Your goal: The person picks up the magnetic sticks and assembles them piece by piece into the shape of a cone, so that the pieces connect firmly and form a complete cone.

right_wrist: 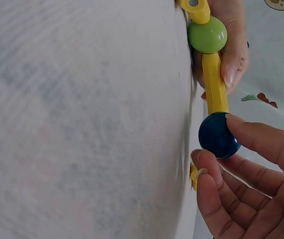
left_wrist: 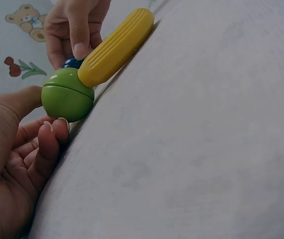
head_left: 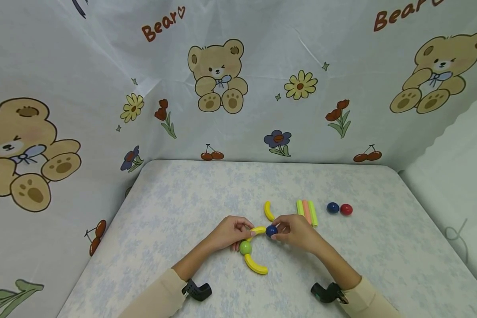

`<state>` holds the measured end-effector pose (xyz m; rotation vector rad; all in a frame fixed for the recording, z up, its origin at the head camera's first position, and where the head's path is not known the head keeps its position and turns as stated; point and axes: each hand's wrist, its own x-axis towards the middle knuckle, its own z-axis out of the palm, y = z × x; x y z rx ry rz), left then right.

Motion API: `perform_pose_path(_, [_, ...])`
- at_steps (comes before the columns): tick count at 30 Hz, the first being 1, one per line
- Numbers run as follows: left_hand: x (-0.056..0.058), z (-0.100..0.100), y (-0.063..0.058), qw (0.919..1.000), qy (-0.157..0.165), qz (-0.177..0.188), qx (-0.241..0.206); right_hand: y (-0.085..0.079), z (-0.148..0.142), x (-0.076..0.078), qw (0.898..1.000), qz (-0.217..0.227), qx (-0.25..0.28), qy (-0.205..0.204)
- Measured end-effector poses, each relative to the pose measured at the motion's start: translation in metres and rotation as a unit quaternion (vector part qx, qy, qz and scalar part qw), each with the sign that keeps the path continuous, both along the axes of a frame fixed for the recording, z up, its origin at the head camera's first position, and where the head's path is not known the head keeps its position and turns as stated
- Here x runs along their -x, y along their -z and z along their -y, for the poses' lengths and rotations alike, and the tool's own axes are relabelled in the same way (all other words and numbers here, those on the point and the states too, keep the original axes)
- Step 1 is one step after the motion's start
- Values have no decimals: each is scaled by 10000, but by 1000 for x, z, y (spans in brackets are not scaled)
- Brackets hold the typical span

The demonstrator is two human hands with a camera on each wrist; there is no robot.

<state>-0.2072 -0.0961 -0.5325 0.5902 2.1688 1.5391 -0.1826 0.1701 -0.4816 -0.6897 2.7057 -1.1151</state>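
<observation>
My left hand pinches a curved yellow rod between thumb and fingers. One end of that rod meets a green ball, and a second curved yellow rod runs from the ball toward the front. At the other end of the held rod, a dark blue ball sits against the tip. Thumb and fingertips of my right hand pinch this blue ball. In the left wrist view, the green ball shows a seam round its middle and hides most of the blue ball.
Behind the hands lies a loose curved yellow rod. Green and orange straight sticks lie side by side beyond my right hand. Farther right are a blue ball and a red ball. A bear-print curtain hangs behind the table.
</observation>
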Motion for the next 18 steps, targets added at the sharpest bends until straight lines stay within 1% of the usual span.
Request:
perform_pose_path(4, [-1,0,-1,10000,13,-40,66,2,1,0,10000,57,-10,18])
perform_pose_path(10, [-1,1,-1,9996,90,-203,172,4,3,1,9997,233,-23,-105])
perform_pose_path(14, [-1,2,-2,9995,140,-239,160,4,5,3,9995,240,-22,-204])
perform_pose_path(18, [-1,2,-2,9992,159,-312,167,3,7,4,9997,205,20,-164])
